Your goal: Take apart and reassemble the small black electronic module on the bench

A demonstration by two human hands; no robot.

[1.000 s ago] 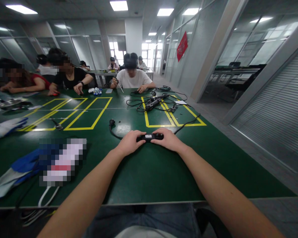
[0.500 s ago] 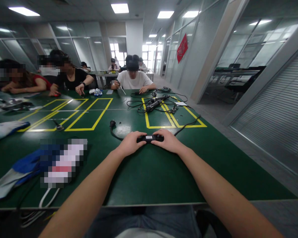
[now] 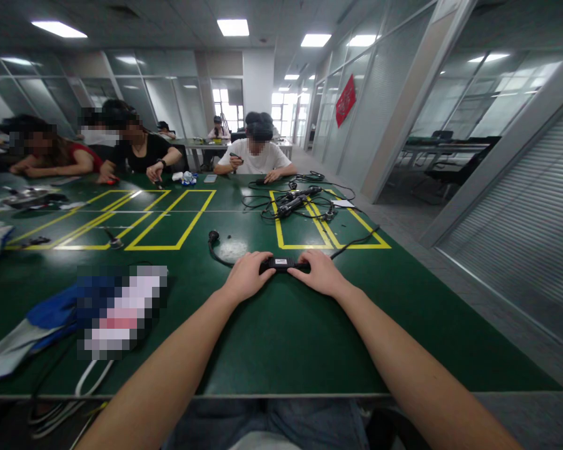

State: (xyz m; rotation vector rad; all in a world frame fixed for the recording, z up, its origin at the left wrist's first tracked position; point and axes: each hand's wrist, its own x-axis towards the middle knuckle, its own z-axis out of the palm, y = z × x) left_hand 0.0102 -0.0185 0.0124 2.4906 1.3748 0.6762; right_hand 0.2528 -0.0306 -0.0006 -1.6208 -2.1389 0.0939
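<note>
A black power adapter [image 3: 283, 264] with a white label lies on the green table [image 3: 281, 337] in front of me. My left hand [image 3: 246, 275] grips its left end with curled fingers. My right hand [image 3: 321, 273] grips its right end the same way. A black cable runs from the left side to a plug [image 3: 212, 237] lying on the table. Another black cable [image 3: 354, 239] leads away to the right across the yellow tape.
A heap of black adapters and cables [image 3: 298, 201] sits in a yellow-taped box beyond my hands. Blue and white cloth [image 3: 37, 325] and a white cable [image 3: 91, 378] lie at the left. Several people sit working at the table's far side. The table's right edge borders an aisle.
Both hands stay on the adapter. My view has tilted up slightly, so the hands and adapter sit a little lower in the picture. The person opposite raised a hand.
</note>
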